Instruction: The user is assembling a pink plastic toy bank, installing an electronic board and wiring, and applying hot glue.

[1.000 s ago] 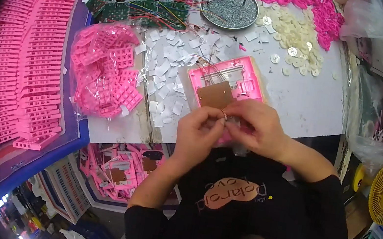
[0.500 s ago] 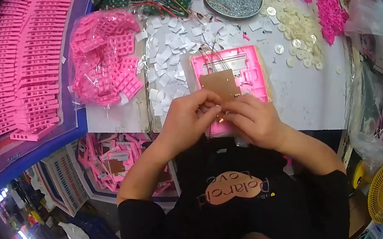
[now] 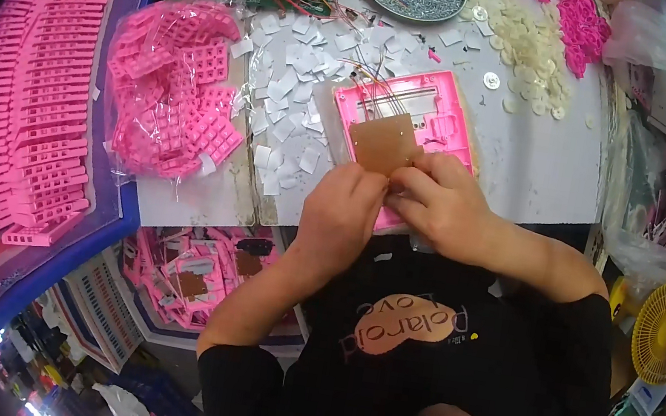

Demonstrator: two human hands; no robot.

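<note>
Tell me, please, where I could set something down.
The worktable is bare between the pink plastic housing, cream discs and clear sheeting, with a smaller patch below the bagged pink key grids. White squares crowd the housing's left.

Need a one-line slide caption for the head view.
Left hand and right hand, fingertips close together, at the near edge of a brown board over a pink casing.
</note>
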